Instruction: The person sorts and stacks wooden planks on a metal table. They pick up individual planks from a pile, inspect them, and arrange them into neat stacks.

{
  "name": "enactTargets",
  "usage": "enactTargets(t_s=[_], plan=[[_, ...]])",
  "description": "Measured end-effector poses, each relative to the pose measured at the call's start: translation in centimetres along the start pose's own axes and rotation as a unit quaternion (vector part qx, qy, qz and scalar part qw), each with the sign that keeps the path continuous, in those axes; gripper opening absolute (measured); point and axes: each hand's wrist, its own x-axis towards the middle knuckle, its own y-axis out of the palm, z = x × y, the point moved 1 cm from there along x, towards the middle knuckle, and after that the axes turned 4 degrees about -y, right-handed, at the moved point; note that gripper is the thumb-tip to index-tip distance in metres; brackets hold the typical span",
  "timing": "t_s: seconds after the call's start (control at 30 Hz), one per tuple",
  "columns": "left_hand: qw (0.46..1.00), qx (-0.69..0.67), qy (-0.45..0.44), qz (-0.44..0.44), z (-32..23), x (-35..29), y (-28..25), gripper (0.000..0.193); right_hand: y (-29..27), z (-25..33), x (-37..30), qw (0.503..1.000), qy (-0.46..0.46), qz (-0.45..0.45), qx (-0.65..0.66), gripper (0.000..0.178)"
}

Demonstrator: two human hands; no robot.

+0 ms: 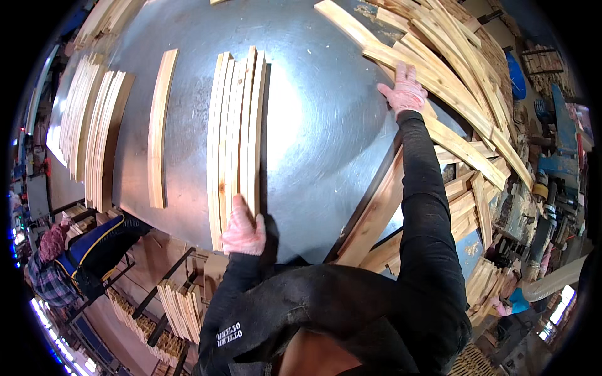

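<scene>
A row of narrow, pale wooden slats stands on edge side by side on the shiny metal table. At their near end is my left hand, its index finger along the slats and its thumb by the right-hand one; the other fingers are partly hidden. My right hand reaches far out to the right. Its fingers are spread over a long wooden slat at the edge of a loose, crisscrossed pile. Both hands wear pale, pinkish-stained gloves.
One slat lies alone to the left, with stacked slats beyond it. Thicker boards lie slantwise under my right arm. A person is at lower left, near racks of slats. Machinery lines the right side.
</scene>
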Motion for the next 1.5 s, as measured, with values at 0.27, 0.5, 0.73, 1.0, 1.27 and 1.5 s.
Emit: enactTargets(t_s=[0.27, 0.5, 0.73, 1.0, 1.27, 1.5], plan=[[0.952, 0.299, -0.057, 0.015, 0.9, 0.4, -0.4, 0.103, 0.9, -5.0, 0.6, 0.996, -0.050, 0.002, 0.077, 0.111], [0.981, 0.006, 0.167, -0.094, -3.3, 3.1, -3.3, 0.079, -4.2, 3.0, -3.3, 0.987, -0.116, 0.103, 0.050, 0.104], [0.953, -0.220, -0.024, 0.208, -11.5, 7.5, 6.5, 0.067, -4.0, 7.5, -5.3, 0.979, -0.147, 0.142, 0.007, 0.116], [0.791, -0.531, -0.169, 0.253, -13.4, 9.9, 10.4, 0.073, 1.3, 4.7, -1.0, 0.879, -0.219, 0.117, 0.408, 0.066], [0.266, -0.837, -0.195, 0.436, -10.6, 18.3, 8.5, 0.067, -5.6, 5.2, 2.1, 0.949, -0.219, -0.215, -0.076, 0.081], [0.309, -0.825, -0.265, 0.393, -10.1, 15.6, 7.5, 0.096, -3.3, 1.5, 11.4, 0.973, -0.207, -0.008, -0.105, 0.053]])
